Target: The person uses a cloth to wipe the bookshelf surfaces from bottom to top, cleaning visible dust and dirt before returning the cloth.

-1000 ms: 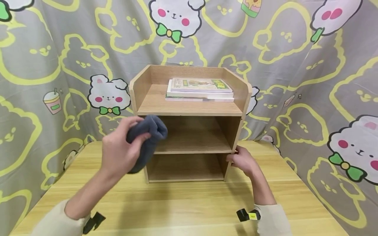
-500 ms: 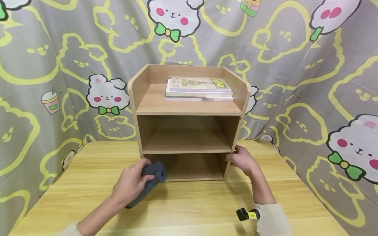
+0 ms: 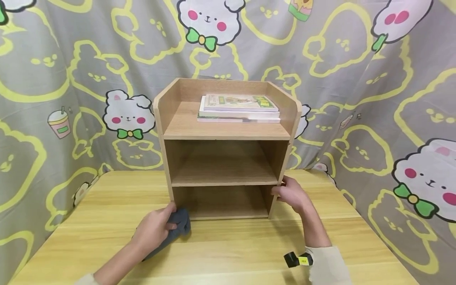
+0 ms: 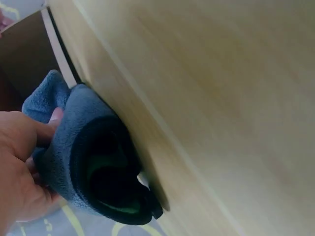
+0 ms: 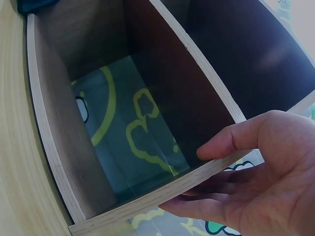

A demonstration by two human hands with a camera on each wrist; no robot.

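Note:
A wooden shelf unit (image 3: 228,137) stands on the table. In the head view my left hand (image 3: 152,228) holds a folded blue-grey cloth (image 3: 181,222) at the unit's lower left front corner. The left wrist view shows the cloth (image 4: 81,110) bunched into a loose roll between thumb and fingers, low over the tabletop. On the other side, my right hand (image 3: 293,194) grips the unit's right side panel. Seen from the right wrist, the thumb is on the panel's inner face at its front edge (image 5: 197,181), while the other fingers lie along the outside.
Several books (image 3: 240,105) are stacked flat on the top shelf, within its raised sides. The wood-grain table (image 3: 228,253) extends in front and to both sides. A patterned grey curtain (image 3: 89,71) hangs behind and along both sides.
My left hand has lowered the cloth from beside the middle compartment to the unit's bottom left corner. My right hand keeps its grip on the right panel.

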